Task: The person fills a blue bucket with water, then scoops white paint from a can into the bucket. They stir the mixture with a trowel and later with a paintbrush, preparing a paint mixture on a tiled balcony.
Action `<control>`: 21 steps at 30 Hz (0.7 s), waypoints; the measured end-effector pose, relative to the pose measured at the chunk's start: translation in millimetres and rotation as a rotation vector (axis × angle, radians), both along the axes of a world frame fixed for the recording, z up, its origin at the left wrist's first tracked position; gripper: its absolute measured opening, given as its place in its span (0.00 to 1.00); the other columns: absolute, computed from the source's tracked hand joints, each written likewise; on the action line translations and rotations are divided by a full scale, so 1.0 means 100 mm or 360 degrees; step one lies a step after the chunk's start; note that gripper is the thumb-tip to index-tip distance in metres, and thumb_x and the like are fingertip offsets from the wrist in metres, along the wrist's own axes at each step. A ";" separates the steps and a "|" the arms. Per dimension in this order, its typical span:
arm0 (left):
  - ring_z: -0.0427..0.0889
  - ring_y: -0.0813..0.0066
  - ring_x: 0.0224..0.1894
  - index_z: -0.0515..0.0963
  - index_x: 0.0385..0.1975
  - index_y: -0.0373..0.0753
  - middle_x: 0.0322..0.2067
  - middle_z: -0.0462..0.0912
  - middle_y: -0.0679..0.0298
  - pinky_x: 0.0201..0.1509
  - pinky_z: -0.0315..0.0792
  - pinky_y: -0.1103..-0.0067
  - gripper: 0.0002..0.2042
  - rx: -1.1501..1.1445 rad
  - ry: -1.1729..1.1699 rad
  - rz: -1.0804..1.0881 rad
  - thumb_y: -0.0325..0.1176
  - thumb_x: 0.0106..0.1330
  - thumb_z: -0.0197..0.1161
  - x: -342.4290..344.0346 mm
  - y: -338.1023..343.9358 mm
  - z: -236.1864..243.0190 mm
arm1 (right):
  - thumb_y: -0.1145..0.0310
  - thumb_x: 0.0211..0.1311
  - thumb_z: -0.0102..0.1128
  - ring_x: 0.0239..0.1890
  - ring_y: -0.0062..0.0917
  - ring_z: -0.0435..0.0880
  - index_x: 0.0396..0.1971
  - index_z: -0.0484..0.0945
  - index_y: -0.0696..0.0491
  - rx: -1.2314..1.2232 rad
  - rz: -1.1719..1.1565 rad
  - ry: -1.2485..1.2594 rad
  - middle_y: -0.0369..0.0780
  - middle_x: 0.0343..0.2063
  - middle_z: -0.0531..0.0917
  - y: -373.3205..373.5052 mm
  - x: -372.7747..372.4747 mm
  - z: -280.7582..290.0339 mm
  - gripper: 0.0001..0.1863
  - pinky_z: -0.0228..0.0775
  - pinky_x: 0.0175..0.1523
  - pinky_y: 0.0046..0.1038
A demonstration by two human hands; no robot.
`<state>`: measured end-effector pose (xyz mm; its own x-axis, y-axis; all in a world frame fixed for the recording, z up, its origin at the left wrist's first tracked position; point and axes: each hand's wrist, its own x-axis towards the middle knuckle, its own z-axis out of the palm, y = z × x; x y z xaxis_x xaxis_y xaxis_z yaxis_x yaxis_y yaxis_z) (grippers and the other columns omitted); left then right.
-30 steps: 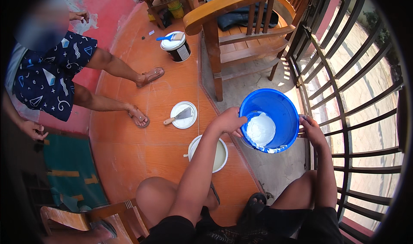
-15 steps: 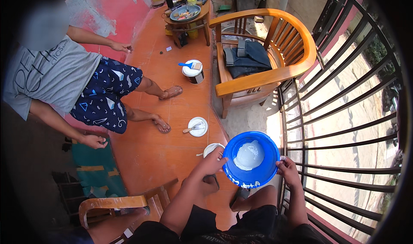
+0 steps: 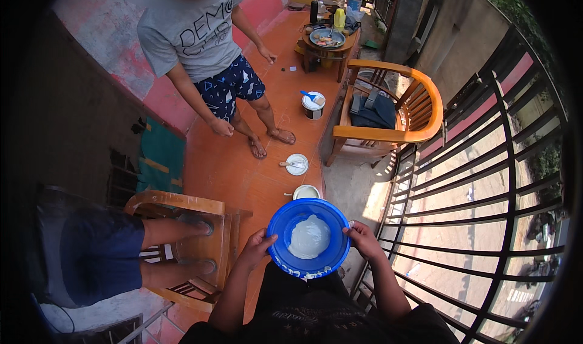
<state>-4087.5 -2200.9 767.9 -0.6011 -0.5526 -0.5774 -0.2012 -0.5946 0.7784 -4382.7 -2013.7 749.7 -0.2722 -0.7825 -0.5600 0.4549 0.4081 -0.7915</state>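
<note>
Blue basin (image 3: 308, 238) of white paste (image 3: 309, 237) is gripped at its rim by 2 closed hands, left hand (image 3: 258, 247), right hand (image 3: 363, 239).

head-worn fisheye, looking steeply down, close

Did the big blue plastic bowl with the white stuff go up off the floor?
Yes. The big blue plastic bowl was down by the small white dish on the orange floor; now both hands hold it higher, above the dish.
</note>
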 end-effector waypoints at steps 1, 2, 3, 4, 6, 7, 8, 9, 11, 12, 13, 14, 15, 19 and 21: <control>0.83 0.82 0.39 0.76 0.48 0.40 0.39 0.83 0.68 0.46 0.81 0.78 0.12 0.0006 0.0047 0.0124 0.41 0.74 0.63 0.14 0.08 0.08 | 0.65 0.72 0.60 0.31 0.14 0.80 0.38 0.80 0.54 -0.0135 0.0067 -0.0033 0.31 0.31 0.83 -0.09 0.04 0.11 0.07 0.73 0.37 0.21; 0.83 0.83 0.39 0.76 0.47 0.40 0.38 0.83 0.68 0.46 0.80 0.79 0.12 0.0036 0.0051 0.0247 0.40 0.74 0.63 0.36 0.24 0.14 | 0.65 0.72 0.60 0.31 0.14 0.80 0.39 0.80 0.53 -0.0172 0.0123 -0.0090 0.31 0.31 0.84 -0.13 0.13 0.19 0.07 0.73 0.37 0.20; 0.82 0.83 0.38 0.76 0.46 0.40 0.38 0.83 0.68 0.45 0.80 0.80 0.11 0.0040 0.0129 0.0380 0.39 0.74 0.62 0.53 0.37 0.18 | 0.65 0.72 0.60 0.31 0.14 0.80 0.39 0.80 0.53 -0.0221 0.0185 -0.0175 0.32 0.32 0.84 -0.15 0.26 0.26 0.07 0.73 0.37 0.20; 0.82 0.84 0.38 0.76 0.45 0.40 0.37 0.83 0.68 0.44 0.79 0.81 0.09 -0.0025 0.0277 0.0488 0.38 0.74 0.62 0.69 0.45 0.20 | 0.65 0.72 0.60 0.31 0.14 0.81 0.39 0.80 0.53 -0.0198 0.0219 -0.0199 0.32 0.32 0.84 -0.22 0.39 0.32 0.07 0.73 0.37 0.20; 0.82 0.83 0.38 0.76 0.46 0.39 0.38 0.83 0.68 0.44 0.79 0.81 0.09 -0.0038 0.0274 0.0650 0.36 0.75 0.62 1.09 0.58 0.25 | 0.65 0.74 0.57 0.34 0.17 0.83 0.43 0.80 0.54 -0.0160 0.0353 -0.0182 0.33 0.34 0.84 -0.38 0.64 0.42 0.09 0.77 0.42 0.23; 0.82 0.83 0.38 0.76 0.46 0.39 0.38 0.83 0.67 0.44 0.78 0.81 0.08 -0.0100 0.0377 0.0679 0.35 0.75 0.61 1.27 0.69 0.25 | 0.65 0.74 0.56 0.35 0.19 0.84 0.44 0.79 0.54 -0.0211 0.0411 -0.0257 0.34 0.35 0.84 -0.41 0.79 0.45 0.09 0.78 0.43 0.24; 0.82 0.82 0.39 0.76 0.47 0.38 0.39 0.83 0.67 0.45 0.78 0.80 0.07 -0.0075 0.0339 0.0762 0.32 0.74 0.61 1.46 0.78 0.26 | 0.65 0.75 0.56 0.37 0.20 0.85 0.46 0.79 0.54 -0.0206 0.0435 -0.0313 0.34 0.36 0.84 -0.44 0.91 0.47 0.10 0.78 0.44 0.25; 0.82 0.82 0.40 0.77 0.47 0.38 0.40 0.83 0.66 0.46 0.78 0.79 0.08 -0.0089 0.0328 0.0869 0.31 0.74 0.61 1.65 0.88 0.26 | 0.65 0.75 0.55 0.38 0.21 0.85 0.48 0.79 0.55 -0.0273 0.0459 -0.0417 0.34 0.36 0.84 -0.46 1.03 0.47 0.11 0.79 0.45 0.26; 0.82 0.81 0.42 0.77 0.49 0.37 0.42 0.83 0.65 0.48 0.78 0.78 0.08 -0.0126 0.0311 0.1022 0.30 0.73 0.61 2.03 1.13 0.24 | 0.65 0.75 0.53 0.43 0.28 0.87 0.52 0.76 0.56 -0.0154 0.0493 -0.0344 0.39 0.39 0.83 -0.47 1.27 0.41 0.14 0.81 0.50 0.32; 0.82 0.80 0.43 0.77 0.50 0.37 0.43 0.83 0.64 0.50 0.78 0.78 0.09 -0.0127 0.0326 0.1142 0.29 0.73 0.61 2.23 1.29 0.23 | 0.65 0.75 0.52 0.43 0.29 0.87 0.52 0.76 0.56 -0.0062 0.0480 -0.0271 0.41 0.40 0.83 -0.43 1.39 0.34 0.14 0.82 0.50 0.32; 0.82 0.79 0.45 0.77 0.51 0.36 0.45 0.83 0.64 0.51 0.78 0.77 0.10 -0.0137 0.0332 0.1254 0.28 0.73 0.61 2.44 1.43 0.23 | 0.65 0.75 0.52 0.43 0.30 0.87 0.53 0.75 0.57 -0.0039 0.0487 -0.0222 0.42 0.40 0.82 -0.40 1.51 0.26 0.14 0.82 0.51 0.33; 0.82 0.78 0.46 0.77 0.51 0.36 0.46 0.84 0.63 0.53 0.78 0.77 0.11 -0.0150 0.0342 0.1363 0.27 0.72 0.60 2.64 1.53 0.22 | 0.65 0.75 0.51 0.44 0.33 0.87 0.53 0.75 0.59 0.0145 0.0493 -0.0169 0.44 0.42 0.81 -0.37 1.60 0.17 0.15 0.83 0.52 0.34; 0.82 0.76 0.48 0.77 0.53 0.36 0.48 0.83 0.62 0.54 0.77 0.76 0.11 -0.0143 0.0368 0.1428 0.27 0.72 0.60 2.86 1.67 0.21 | 0.64 0.75 0.52 0.44 0.33 0.86 0.52 0.75 0.58 0.0208 0.0519 -0.0151 0.43 0.42 0.82 -0.32 1.70 0.07 0.15 0.82 0.52 0.35; 0.82 0.71 0.54 0.77 0.56 0.35 0.52 0.83 0.59 0.60 0.75 0.71 0.14 -0.0138 0.0377 0.1633 0.27 0.72 0.59 3.68 2.30 0.13 | 0.63 0.74 0.54 0.43 0.32 0.86 0.52 0.75 0.57 0.0461 0.0606 -0.0061 0.43 0.42 0.82 0.10 2.13 -0.35 0.15 0.83 0.50 0.35; 0.81 0.69 0.55 0.77 0.56 0.35 0.53 0.83 0.59 0.62 0.74 0.69 0.14 -0.0150 0.0337 0.1699 0.27 0.72 0.59 3.96 2.52 0.09 | 0.63 0.74 0.54 0.43 0.32 0.86 0.52 0.75 0.58 0.0578 0.0676 -0.0035 0.43 0.42 0.82 0.31 2.41 -0.53 0.16 0.83 0.48 0.35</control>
<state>-3691.5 -1948.9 777.2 0.1318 -0.8850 -0.4466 0.5263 -0.3193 0.7881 -4142.1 -1982.5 696.5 0.0394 -0.5767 -0.8160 0.2058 0.8038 -0.5581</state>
